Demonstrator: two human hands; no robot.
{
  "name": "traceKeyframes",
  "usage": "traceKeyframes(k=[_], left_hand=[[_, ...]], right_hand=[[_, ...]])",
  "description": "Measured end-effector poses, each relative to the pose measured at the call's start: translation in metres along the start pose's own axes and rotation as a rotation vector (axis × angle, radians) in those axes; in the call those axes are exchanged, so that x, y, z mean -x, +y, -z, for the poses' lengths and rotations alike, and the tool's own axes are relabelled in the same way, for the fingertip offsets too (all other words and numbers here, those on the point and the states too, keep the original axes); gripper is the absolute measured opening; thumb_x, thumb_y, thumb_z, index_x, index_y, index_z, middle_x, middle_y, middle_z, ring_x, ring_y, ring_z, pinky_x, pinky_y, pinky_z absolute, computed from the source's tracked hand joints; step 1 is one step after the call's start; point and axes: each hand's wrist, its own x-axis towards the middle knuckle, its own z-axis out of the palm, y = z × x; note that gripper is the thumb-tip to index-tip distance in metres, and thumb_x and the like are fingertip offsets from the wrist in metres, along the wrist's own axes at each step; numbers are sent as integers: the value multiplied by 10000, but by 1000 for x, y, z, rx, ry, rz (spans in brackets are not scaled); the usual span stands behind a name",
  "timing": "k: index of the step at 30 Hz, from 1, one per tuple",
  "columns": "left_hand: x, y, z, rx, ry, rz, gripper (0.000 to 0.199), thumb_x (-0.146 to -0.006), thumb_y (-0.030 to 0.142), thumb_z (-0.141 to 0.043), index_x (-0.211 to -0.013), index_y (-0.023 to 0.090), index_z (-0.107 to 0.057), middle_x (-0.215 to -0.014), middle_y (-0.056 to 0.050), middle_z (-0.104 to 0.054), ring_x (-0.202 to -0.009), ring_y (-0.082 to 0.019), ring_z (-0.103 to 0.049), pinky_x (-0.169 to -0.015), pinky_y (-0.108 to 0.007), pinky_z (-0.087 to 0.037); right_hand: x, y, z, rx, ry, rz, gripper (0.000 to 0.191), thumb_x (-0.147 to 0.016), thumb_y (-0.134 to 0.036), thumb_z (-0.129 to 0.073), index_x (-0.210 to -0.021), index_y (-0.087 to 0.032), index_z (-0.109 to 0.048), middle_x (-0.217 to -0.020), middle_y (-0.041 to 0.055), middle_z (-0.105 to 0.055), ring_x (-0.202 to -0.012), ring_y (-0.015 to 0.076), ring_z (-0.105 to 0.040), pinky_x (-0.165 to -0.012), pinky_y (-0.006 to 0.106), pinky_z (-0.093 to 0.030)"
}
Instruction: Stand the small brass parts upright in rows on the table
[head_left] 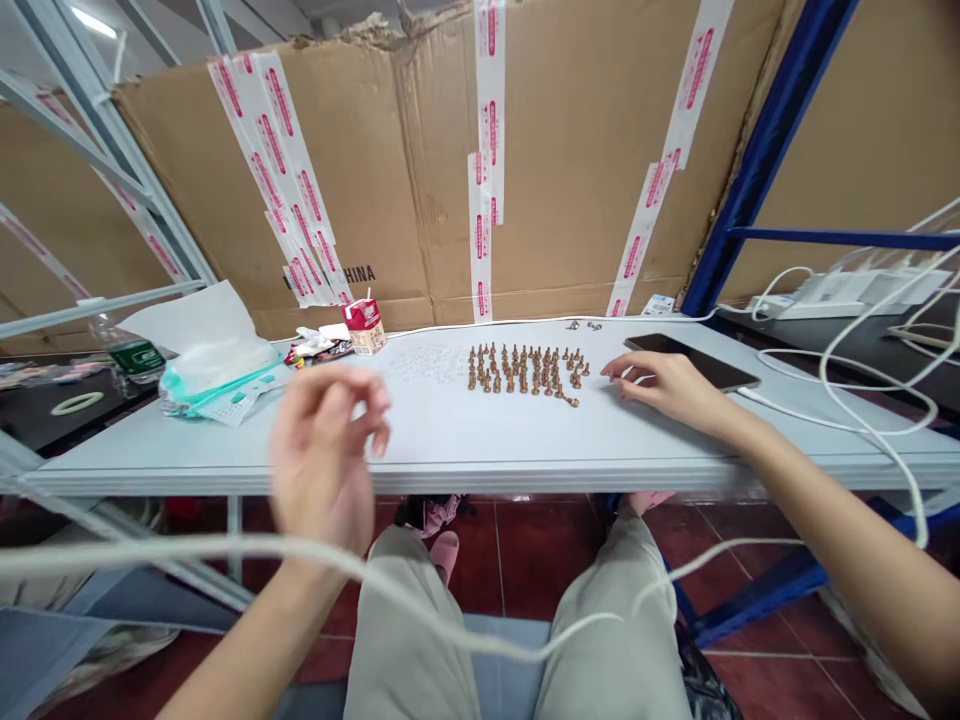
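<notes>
My left hand (326, 440) is raised in front of the table's near edge, blurred by motion. Its fingers are loosely curled, a gap shows between them, and nothing is visible in them. On the white table (450, 435), my right hand (664, 385) rests with its fingers slightly bent and apart, holding nothing I can see. Just left of its fingertips stand several rows of small brass-coloured pieces (525, 370), mostly upright; one piece (572, 402) at the front lies tilted. Left of the rows, many tiny clear or whitish bits (427, 363) are spread on the tabletop.
A black phone (694, 362) lies behind my right hand, with white cables (847, 410) nearby. Two small metal pieces (574, 325) sit at the back. A red drink carton (365, 325), wrappers (322, 345) and plastic packaging (217, 370) are at left. One cable (450, 630) crosses before me.
</notes>
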Motion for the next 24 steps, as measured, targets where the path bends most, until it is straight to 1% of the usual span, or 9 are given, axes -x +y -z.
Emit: traceKeyframes(k=[2,4,6,8,10,14,18,21,24], left_hand=[[-22,-25,-14,-139,-228,-24,144,-815,345,-528,-882,219,-552,-802,5,-538,-657,-76,-480,-511,-165,-374],[-42,-53,-33,-421,-573,-114,154,-808,335,-538,-895,212,-570,-880,-17,-549,-765,-108,-490,-634,-213,-408],[-56,-78,-54,-677,-877,-317,152,-803,310,-548,-911,212,-592,-952,-27,-537,-907,-144,-463,-765,-267,-386],[-64,-97,-74,-848,-1084,-515,179,-802,286,-554,-963,219,-590,-1011,-32,-513,-957,-161,-433,-793,-291,-352],[-68,-110,-91,-954,-1206,-672,188,-791,273,-569,-969,219,-593,-1040,-37,-492,-972,-173,-417,-775,-296,-328],[-69,-125,-110,-1020,-1327,-852,91,-802,229,-544,-817,176,-616,-993,-54,-497,-960,-194,-415,-740,-305,-296],[-63,-135,-111,-1049,-1321,-918,163,-847,177,-451,-776,150,-596,-944,-69,-522,-933,-191,-428,-737,-312,-286],[-58,-138,-109,-1111,-1302,-921,151,-861,198,-435,-848,146,-576,-918,-66,-537,-902,-184,-442,-720,-304,-285],[-56,-138,-109,-1173,-1245,-950,162,-860,257,-452,-927,143,-545,-941,-70,-542,-898,-196,-449,-699,-304,-283]], right_hand=[[0,0,-3,-49,12,-60,294,-759,-430,-503,-883,-200,-638,-912,52,-665,-708,170,-599,-691,306,-459],[0,2,-5,-100,20,-105,322,-750,-477,-514,-857,-208,-654,-904,49,-670,-727,179,-601,-697,308,-453],[-1,5,-6,-147,34,-123,340,-741,-503,-523,-850,-214,-665,-915,52,-669,-798,195,-597,-698,303,-446],[-3,7,-7,-157,55,-114,359,-735,-523,-525,-839,-214,-675,-934,60,-660,-854,208,-582,-686,301,-436],[-6,8,-9,-128,63,-93,374,-726,-540,-527,-819,-214,-684,-916,67,-652,-835,210,-570,-663,309,-422],[-13,8,-13,-81,19,-69,354,-740,-530,-516,-816,-225,-681,-851,51,-643,-727,181,-536,-646,316,-396],[-17,14,-17,-115,-15,-94,356,-724,-509,-545,-927,-233,-641,-825,28,-621,-631,142,-485,-598,288,-384],[-14,19,-15,-148,105,-152,414,-707,-476,-575,-1036,-225,-577,-774,10,-561,-560,112,-427,-549,263,-372],[-6,14,-11,-115,259,-177,339,-741,-433,-544,-1002,-219,-561,-700,-6,-502,-542,109,-407,-535,256,-358]])
